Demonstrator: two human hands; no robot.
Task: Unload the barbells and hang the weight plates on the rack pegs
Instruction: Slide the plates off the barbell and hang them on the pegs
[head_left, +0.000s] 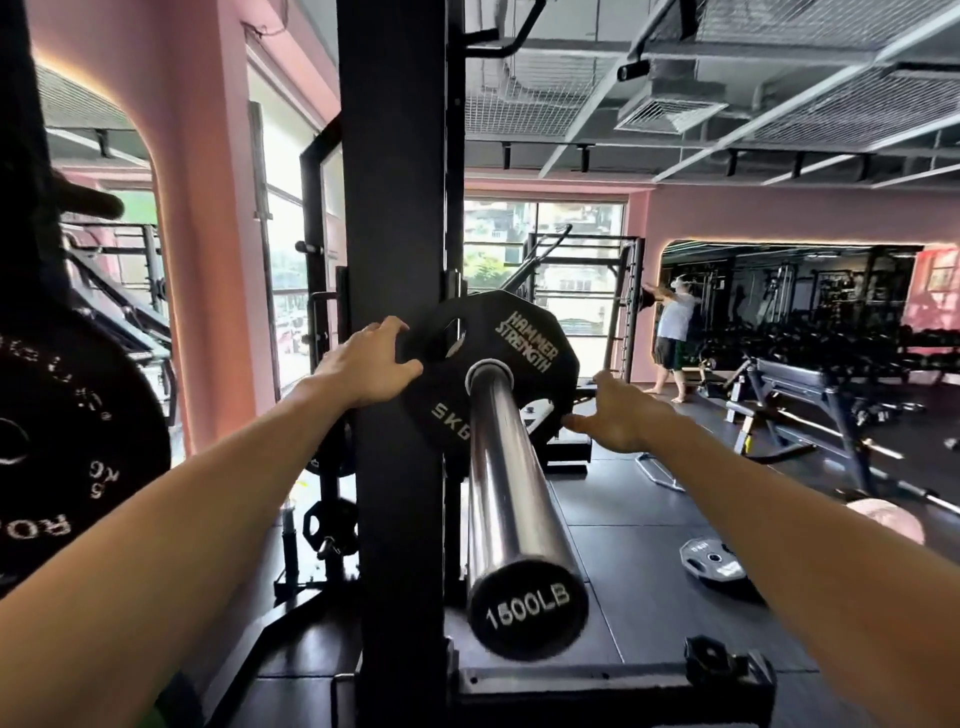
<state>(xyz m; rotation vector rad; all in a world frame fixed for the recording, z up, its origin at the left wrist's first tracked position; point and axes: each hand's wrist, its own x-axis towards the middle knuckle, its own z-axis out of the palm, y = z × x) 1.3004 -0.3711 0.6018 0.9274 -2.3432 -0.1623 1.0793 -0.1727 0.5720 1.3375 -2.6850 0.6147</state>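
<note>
Black weight plate (488, 364) sits far up the chrome barbell sleeve (511, 478) — marked 5 kg, rigid, light, probably grippy. Left hand (371, 364) and right hand (615, 413) curl on opposite rims; cut-out slots offer surer hold

Two hands (371, 358) (615, 415), four weight plates (493, 364) (67, 431) (714, 564) (332, 522), one barbell (511, 483).

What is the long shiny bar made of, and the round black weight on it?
The long silver barbell sleeve looks like polished metal, probably chromed steel: it mirrors the light in bright streaks. The round black weight plate marked 5KG looks matte and dull with raised white lettering, so likely rubber-coated, though painted iron is possible.
</note>
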